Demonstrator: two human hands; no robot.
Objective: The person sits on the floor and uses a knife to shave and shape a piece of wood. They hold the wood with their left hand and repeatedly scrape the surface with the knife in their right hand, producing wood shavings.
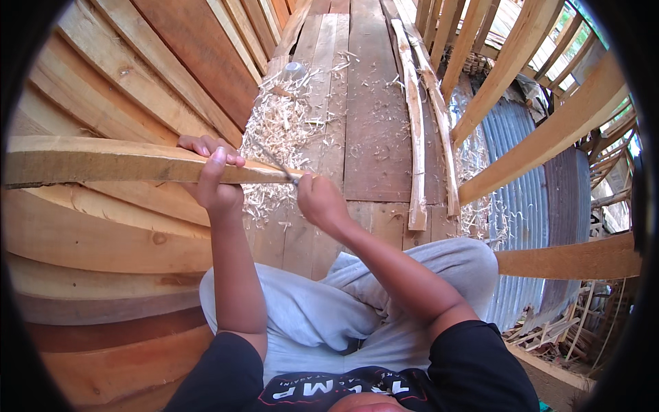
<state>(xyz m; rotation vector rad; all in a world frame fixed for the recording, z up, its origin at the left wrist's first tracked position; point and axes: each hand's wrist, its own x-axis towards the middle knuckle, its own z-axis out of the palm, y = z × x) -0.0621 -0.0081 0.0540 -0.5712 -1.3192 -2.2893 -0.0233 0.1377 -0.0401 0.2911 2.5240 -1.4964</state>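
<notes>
A long pale wooden pole (103, 159) comes in from the left edge and narrows toward its tip in front of me. My left hand (218, 172) is wrapped round it a short way back from that tip, thumb on top. My right hand (321, 202) is closed on a knife, its handle mostly hidden in the fist. The thin dark knife blade (273, 156) slants up and left across the pole's narrow end. Whether its edge is biting into the wood is too small to tell.
Curled wood shavings (278, 130) cover the plank floor (374, 137) ahead, around a small clear cup (294, 70). Two long peeled sticks (416, 151) lie to the right. A plank wall (123, 247) rises at left; wooden posts (542, 158) and corrugated metal sheets (511, 137) are at right.
</notes>
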